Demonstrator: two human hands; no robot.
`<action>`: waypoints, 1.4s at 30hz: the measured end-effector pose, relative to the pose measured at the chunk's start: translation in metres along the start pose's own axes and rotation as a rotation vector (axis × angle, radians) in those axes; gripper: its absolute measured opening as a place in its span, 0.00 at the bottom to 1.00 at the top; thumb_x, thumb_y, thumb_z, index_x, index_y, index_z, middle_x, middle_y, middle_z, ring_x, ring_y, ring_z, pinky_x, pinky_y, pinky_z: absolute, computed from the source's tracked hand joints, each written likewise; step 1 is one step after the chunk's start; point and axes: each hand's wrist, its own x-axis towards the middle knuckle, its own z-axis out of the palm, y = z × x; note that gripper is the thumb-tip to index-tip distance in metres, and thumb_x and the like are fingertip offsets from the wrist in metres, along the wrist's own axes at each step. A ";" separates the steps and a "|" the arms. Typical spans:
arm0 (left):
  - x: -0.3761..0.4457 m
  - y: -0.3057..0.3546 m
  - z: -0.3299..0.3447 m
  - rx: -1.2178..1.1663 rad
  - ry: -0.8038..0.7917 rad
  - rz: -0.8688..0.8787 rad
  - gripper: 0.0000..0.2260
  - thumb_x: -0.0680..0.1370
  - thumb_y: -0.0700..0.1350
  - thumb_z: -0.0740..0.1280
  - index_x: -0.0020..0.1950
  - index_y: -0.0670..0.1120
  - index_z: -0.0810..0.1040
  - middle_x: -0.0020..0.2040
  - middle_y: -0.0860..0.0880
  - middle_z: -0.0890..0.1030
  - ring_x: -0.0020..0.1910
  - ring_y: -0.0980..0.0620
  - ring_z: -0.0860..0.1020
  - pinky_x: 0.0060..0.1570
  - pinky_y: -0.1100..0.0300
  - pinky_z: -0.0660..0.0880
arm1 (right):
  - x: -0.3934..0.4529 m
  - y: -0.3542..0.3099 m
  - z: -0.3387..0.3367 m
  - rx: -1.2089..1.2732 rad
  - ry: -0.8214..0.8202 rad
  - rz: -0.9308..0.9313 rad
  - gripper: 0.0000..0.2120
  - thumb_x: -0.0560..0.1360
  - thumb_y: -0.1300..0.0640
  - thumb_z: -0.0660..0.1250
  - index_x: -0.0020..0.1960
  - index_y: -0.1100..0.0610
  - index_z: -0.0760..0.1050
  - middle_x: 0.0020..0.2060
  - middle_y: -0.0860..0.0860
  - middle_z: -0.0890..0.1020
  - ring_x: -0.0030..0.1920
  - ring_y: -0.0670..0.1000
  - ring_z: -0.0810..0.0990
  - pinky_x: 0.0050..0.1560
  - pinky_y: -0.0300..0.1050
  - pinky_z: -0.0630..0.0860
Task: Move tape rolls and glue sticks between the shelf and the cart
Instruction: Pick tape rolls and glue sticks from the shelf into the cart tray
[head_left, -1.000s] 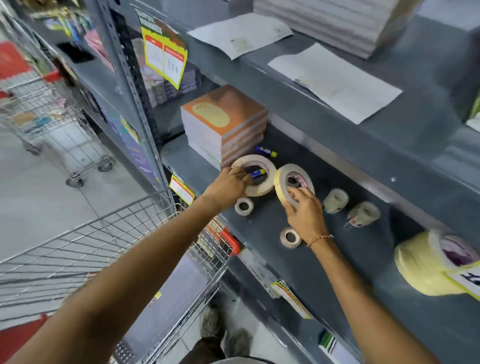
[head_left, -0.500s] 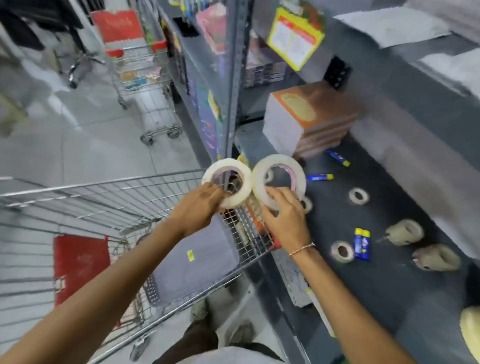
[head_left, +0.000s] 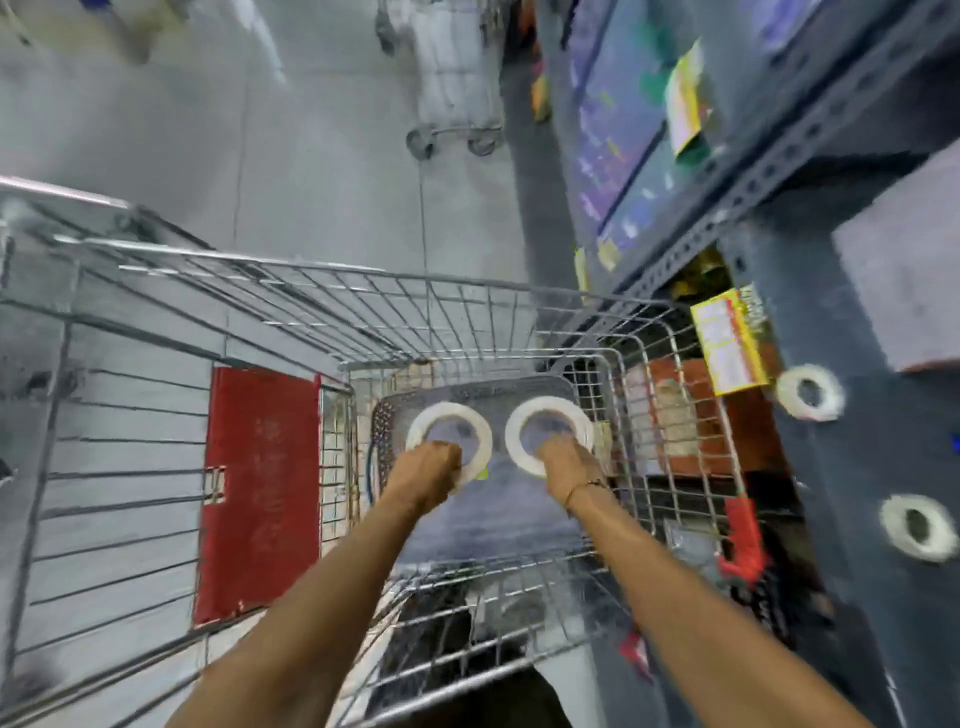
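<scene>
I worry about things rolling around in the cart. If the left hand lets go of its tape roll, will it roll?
Probably not: the tape roll in the left hand lies roughly flat over the cart's gray floor. It looks rigid and thin, so it should settle flat.

Grey tiled floor (head_left: 322, 156), pale, with thin joint lines, filling the upper left of the view. Second wire trolley (head_left: 452, 78), blurred, standing on the floor at the top centre, two small wheels showing beneath it. Red panel (head_left: 260, 488), flat and upright, seen through wire bars at the left. Yellow price label (head_left: 727, 343), printed, hanging at a tilt from the front edge of a dark board on the right. Second yellow label (head_left: 685, 98), higher up on the same side, blurred. Blue and purple packets (head_left: 608, 135), stacked on a lower level, print unreadable. Grey block (head_left: 904, 291) at the right edge, orange along its underside.
</scene>
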 end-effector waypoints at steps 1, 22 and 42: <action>0.012 -0.003 0.009 -0.020 -0.007 -0.009 0.07 0.74 0.41 0.65 0.50 0.43 0.76 0.53 0.40 0.81 0.50 0.39 0.81 0.42 0.50 0.76 | 0.016 -0.001 0.007 -0.026 -0.007 -0.013 0.17 0.75 0.63 0.62 0.64 0.59 0.72 0.64 0.59 0.74 0.64 0.60 0.73 0.62 0.54 0.72; 0.057 0.023 0.030 -0.379 0.283 -0.002 0.22 0.72 0.43 0.72 0.63 0.38 0.74 0.61 0.39 0.76 0.61 0.39 0.73 0.61 0.52 0.68 | 0.040 0.005 0.014 0.017 0.131 -0.102 0.16 0.74 0.69 0.59 0.61 0.62 0.73 0.59 0.58 0.75 0.60 0.59 0.74 0.58 0.53 0.74; -0.025 0.309 -0.167 0.293 0.452 0.635 0.21 0.76 0.39 0.65 0.70 0.45 0.69 0.66 0.38 0.73 0.67 0.41 0.67 0.66 0.50 0.64 | -0.225 0.160 -0.082 0.554 0.681 0.375 0.29 0.76 0.59 0.67 0.73 0.49 0.62 0.76 0.58 0.56 0.75 0.59 0.59 0.74 0.55 0.60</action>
